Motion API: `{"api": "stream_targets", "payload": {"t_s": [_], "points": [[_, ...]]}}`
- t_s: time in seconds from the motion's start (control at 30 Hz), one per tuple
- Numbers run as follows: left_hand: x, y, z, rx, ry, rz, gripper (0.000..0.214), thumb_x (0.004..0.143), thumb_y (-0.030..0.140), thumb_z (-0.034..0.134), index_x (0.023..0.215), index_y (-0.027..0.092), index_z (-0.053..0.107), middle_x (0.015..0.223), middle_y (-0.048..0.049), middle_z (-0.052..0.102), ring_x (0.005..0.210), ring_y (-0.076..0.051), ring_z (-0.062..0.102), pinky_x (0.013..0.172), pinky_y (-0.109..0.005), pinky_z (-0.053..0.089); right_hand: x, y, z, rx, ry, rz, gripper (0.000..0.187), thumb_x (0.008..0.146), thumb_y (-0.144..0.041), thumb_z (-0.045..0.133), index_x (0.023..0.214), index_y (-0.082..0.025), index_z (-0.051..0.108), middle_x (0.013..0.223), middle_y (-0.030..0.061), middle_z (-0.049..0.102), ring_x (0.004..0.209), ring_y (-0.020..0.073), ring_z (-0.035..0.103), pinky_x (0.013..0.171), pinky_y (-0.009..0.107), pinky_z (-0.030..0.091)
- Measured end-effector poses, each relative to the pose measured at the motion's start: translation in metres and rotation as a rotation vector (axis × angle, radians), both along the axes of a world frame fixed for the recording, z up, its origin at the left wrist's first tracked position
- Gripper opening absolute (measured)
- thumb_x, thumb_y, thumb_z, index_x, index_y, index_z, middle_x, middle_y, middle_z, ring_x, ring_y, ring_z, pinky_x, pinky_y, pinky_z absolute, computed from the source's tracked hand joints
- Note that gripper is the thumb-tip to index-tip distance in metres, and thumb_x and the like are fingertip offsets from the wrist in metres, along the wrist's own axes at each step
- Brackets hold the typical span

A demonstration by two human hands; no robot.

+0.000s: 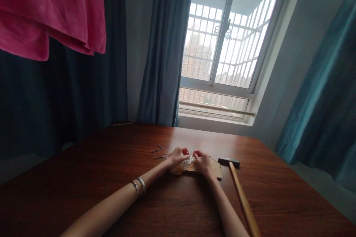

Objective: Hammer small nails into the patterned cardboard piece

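My left hand point(178, 156) and my right hand point(203, 162) are close together at the middle of the table. Each has its thumb and fingers pinched. A thin, pale sliver seems to stand by the left fingertips, but what either pinch holds is too small to name. Beneath both hands lies a tan, speckled flat piece point(215, 166) with a ridged edge at its right; the wrists cover part of it. Several thin dark metal rods, like nails point(156, 150), lie just left of my left hand. To the right rests a hammer point(235, 163) with a black head and long wooden handle.
The brown wooden table point(133, 207) runs back toward a barred window point(222, 44). Blue curtains point(164, 52) hang behind it and at the right. Pink cloth point(69, 7) dangles at upper left.
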State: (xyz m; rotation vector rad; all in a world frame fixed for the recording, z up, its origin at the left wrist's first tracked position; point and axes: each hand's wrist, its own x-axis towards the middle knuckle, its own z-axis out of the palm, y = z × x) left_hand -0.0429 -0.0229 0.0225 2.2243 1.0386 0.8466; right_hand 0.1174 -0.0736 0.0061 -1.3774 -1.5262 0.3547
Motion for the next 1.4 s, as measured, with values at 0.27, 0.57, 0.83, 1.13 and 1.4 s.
{"api": "stream_targets", "payload": {"t_s": [0.27,0.57,0.83,1.13,1.4], "points": [[0.006,0.000,-0.006,0.115,0.007,-0.006,0.021,0.070,0.030,0.056,0.074,0.013,0.066,0.071,-0.0045,0.065,0.065,-0.014,0.057,0.060,-0.021,0.040,-0.003,-0.004,-0.002,-0.009,-0.052,0.026,0.027,0.078,-0.033,0.045,0.078,-0.018,0.067,0.076,0.0044,0.069,0.069,0.0165,0.061,0.066,0.025,0.044],[0.007,0.004,-0.015,0.129,-0.017,-0.008,0.020,0.072,0.031,0.055,0.075,0.014,0.065,0.071,-0.0031,0.065,0.065,-0.013,0.057,0.061,-0.021,0.040,-0.004,-0.003,-0.005,-0.029,-0.103,0.004,0.023,0.078,-0.030,0.047,0.080,-0.020,0.067,0.079,0.0043,0.069,0.071,0.0165,0.060,0.069,0.026,0.044],[0.005,0.002,-0.016,0.097,-0.021,0.002,0.020,0.072,0.032,0.056,0.076,0.015,0.066,0.073,-0.0028,0.065,0.069,-0.014,0.056,0.062,-0.021,0.039,-0.006,-0.008,-0.002,-0.013,-0.212,0.012,0.022,0.080,-0.027,0.046,0.082,-0.021,0.067,0.078,0.0032,0.068,0.071,0.0154,0.059,0.067,0.024,0.042],[0.004,0.000,-0.015,0.131,-0.014,-0.008,0.019,0.071,0.030,0.056,0.076,0.014,0.066,0.073,-0.0034,0.065,0.067,-0.014,0.056,0.063,-0.021,0.039,-0.008,-0.014,0.001,-0.009,-0.256,0.000,0.018,0.079,-0.022,0.048,0.076,-0.020,0.066,0.077,0.0031,0.065,0.070,0.0144,0.057,0.067,0.023,0.041],[0.006,-0.001,-0.012,0.068,-0.058,-0.042,0.022,0.071,0.029,0.057,0.085,0.015,0.066,0.075,-0.0030,0.066,0.069,-0.014,0.058,0.065,-0.022,0.042,-0.008,-0.014,-0.001,-0.005,-0.258,-0.015,0.017,0.077,-0.020,0.050,0.075,-0.021,0.066,0.076,0.0032,0.064,0.068,0.0148,0.055,0.065,0.024,0.040]]}}
